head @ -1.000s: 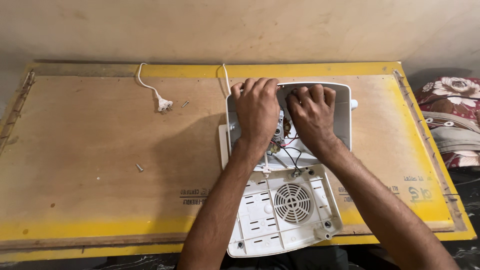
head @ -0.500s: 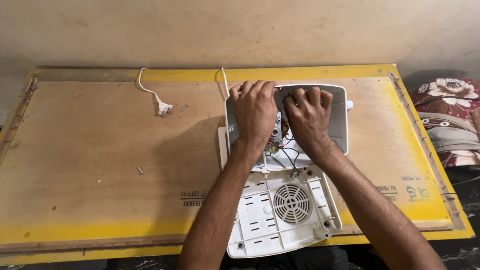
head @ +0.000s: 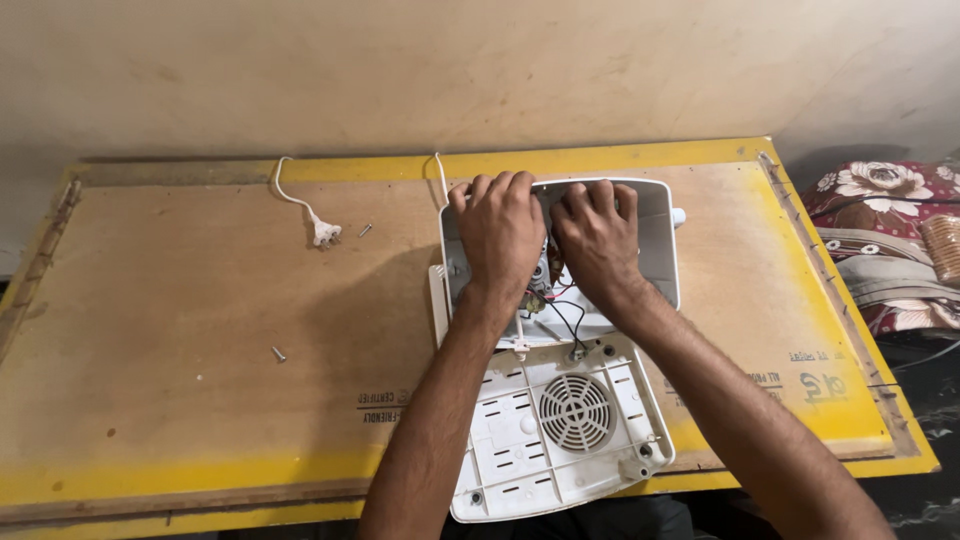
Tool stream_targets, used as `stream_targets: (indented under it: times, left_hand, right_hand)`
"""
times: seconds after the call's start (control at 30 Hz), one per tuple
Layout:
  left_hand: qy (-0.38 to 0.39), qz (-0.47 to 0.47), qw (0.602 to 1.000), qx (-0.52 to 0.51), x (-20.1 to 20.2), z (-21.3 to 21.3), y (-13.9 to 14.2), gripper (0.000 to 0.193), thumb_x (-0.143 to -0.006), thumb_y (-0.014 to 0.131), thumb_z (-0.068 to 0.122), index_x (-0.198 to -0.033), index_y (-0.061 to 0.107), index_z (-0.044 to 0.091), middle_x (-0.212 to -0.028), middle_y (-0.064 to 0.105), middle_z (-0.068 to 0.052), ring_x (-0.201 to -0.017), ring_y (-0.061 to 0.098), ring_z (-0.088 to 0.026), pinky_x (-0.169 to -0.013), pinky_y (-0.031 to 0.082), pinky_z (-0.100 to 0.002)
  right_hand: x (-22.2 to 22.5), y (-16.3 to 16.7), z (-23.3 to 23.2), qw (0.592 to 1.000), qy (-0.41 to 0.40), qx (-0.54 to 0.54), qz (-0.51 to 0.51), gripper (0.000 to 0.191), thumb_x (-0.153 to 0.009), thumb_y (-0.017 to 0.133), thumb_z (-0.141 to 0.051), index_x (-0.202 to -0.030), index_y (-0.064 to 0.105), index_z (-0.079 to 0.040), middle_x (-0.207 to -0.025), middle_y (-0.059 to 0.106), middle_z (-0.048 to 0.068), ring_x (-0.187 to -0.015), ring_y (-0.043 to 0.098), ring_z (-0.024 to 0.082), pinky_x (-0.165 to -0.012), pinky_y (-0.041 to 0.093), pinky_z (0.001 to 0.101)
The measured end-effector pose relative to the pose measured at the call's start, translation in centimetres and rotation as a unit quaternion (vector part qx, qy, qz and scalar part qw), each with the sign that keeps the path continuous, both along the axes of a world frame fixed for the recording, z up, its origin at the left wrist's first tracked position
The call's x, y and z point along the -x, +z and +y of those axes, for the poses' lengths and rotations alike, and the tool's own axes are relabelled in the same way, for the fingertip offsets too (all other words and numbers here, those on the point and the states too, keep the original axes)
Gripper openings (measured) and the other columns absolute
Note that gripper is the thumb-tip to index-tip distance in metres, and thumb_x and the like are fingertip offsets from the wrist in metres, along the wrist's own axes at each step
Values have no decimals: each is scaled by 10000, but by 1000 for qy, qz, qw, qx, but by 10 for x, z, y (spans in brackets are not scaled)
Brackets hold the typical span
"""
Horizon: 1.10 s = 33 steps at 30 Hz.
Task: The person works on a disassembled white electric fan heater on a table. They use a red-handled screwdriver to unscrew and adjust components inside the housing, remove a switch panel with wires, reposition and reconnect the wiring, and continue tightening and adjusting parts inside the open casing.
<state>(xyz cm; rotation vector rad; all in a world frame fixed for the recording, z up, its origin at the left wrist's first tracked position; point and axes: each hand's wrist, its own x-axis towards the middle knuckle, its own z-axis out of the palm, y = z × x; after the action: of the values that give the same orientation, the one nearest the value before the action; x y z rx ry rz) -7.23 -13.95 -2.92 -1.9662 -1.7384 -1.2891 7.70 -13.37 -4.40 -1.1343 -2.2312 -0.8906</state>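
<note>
Both hands – left hand (head: 500, 235), right hand (head: 598, 240) – stay curled inside the open white casing (head: 655, 250), gripping its inner parts; nothing has shifted.

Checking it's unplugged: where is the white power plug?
In the head view, the white power plug lies on the plywood tabletop, left of both hands, beside a small screw.

Both bare forearms extend forward from the lower edge of the view and converge toward the centre. The left hand (head: 503, 235) lies palm down, fingers curled forward and held close together, knuckles raised. The right hand (head: 598, 240) lies just beside it, palm down, fingers bent likewise. The thumbs are hidden beneath the palms. Both wrists are nearly straight.
</note>
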Motion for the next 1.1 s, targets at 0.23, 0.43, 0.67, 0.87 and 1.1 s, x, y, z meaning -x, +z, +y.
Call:
stream_targets:
  times: [0.23,0.43,0.67,0.87,1.1]
  left_hand:
    - [-23,-11,999,-23,5,-2,-2,150,-845,698,90,-988,733,59,-976,738,-80,-997,647,-281,-1007,394,-474]
    - [-54,-22,998,-13,13,2,-4,148,-847,717,131,-982,745,77,-978,739,-75,-1010,642,-279,-1025,379,-470]
    - [-73,-26,997,-19,17,3,-9,139,-877,711,154,-993,761,96,-991,752,-53,-992,639,-244,-1018,366,-443]
    - [-75,-29,996,-27,16,2,-7,131,-872,712,153,-980,770,106,-974,755,-38,-968,632,-243,-1007,368,-438]
    - [-71,-27,997,-32,18,2,-8,111,-886,713,158,-971,761,106,-979,749,-28,-978,636,-235,-1012,373,-433]
  right_hand:
    - [7,1,1,998,3,5,66,72,-836,728,-165,-891,716,-120,-1005,602,56,-1015,542,268,-908,399,442]
    - [8,0,5,997,11,6,78,88,-802,721,-166,-875,718,-117,-1034,623,72,-1050,557,276,-921,412,443]
    - [3,1,-1,1000,17,-6,-10,161,-778,728,-186,-906,728,-89,-1056,629,75,-1095,545,251,-1004,414,437]
    - [8,2,-4,999,-20,7,-37,169,-741,721,-169,-889,733,-88,-1085,651,81,-1137,561,246,-1037,413,438]
    - [9,3,0,999,-35,16,1,133,-798,715,-150,-914,728,-87,-1089,648,94,-1097,565,270,-987,408,451]
